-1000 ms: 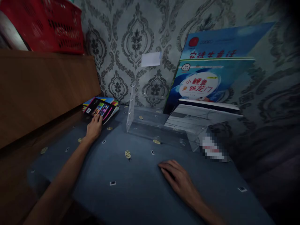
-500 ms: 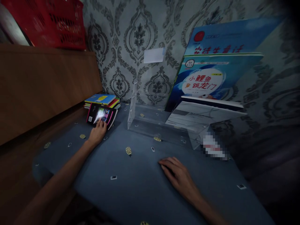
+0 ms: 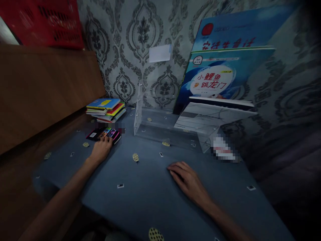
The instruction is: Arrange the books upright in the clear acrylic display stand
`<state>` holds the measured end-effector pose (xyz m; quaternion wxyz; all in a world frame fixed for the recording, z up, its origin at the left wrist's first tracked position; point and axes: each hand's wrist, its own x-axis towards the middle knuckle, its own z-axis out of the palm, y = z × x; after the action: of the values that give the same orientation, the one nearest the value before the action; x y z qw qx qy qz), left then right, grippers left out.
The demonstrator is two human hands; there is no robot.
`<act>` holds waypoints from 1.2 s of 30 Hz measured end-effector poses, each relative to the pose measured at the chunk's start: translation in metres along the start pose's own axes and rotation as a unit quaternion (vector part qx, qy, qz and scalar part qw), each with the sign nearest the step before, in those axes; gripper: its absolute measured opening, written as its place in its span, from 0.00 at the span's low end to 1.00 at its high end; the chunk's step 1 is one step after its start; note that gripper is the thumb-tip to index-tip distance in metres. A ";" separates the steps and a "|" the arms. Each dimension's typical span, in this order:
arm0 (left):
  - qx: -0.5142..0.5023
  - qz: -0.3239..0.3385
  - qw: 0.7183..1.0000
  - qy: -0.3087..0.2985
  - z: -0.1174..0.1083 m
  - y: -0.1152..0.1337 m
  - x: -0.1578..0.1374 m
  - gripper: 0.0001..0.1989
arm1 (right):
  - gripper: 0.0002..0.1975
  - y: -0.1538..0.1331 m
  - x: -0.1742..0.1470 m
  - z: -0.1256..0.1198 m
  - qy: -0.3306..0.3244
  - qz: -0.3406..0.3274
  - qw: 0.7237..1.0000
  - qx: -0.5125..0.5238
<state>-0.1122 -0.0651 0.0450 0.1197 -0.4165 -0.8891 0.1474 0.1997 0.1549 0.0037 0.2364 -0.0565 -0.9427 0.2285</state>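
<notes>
My left hand (image 3: pixel 101 149) has its fingers over the near edge of a black book (image 3: pixel 104 134) with a coloured picture and a white barcode label. The book lies nearly flat, and my thumb is hidden. Just behind it is a stack of books (image 3: pixel 106 108) with a blue and yellow one on top. My right hand (image 3: pixel 187 179) rests on the grey-blue tablecloth (image 3: pixel 140 201), fingers loosely bent, a gap between thumb and fingers, holding nothing. Beyond it stands a clear acrylic book rack (image 3: pixel 170 134).
Large blue picture books (image 3: pixel 213 77) and a white-covered book (image 3: pixel 200 117) lean at the rack's right end. A blurred-out white item (image 3: pixel 223 149) lies right of the rack. On the left, a red basket (image 3: pixel 57 26) sits on a wooden cabinet (image 3: pixel 50 93). Patterned wallpaper (image 3: pixel 142 30) rises behind.
The black book has tipped down from leaning against the stack to lying nearly flat in front of it, with my left hand on it. My right hand stays on the table.
</notes>
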 end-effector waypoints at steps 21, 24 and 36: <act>-0.068 0.263 0.947 0.169 -0.027 0.131 -0.113 0.20 | 0.15 -0.003 -0.003 0.002 0.039 0.039 0.998 -0.010; -0.108 0.341 0.911 0.203 -0.038 0.144 -0.117 0.18 | 0.15 -0.009 -0.003 0.001 0.079 0.028 0.996 0.007; -0.186 0.290 0.933 0.102 -0.027 0.124 -0.045 0.21 | 0.23 -0.015 -0.010 0.016 -0.056 0.018 0.995 -0.086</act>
<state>0.0119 -0.0201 0.0208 0.0823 -0.6839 -0.7241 -0.0356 0.2008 0.1330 -0.0065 0.1734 -0.0807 -0.9694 0.1538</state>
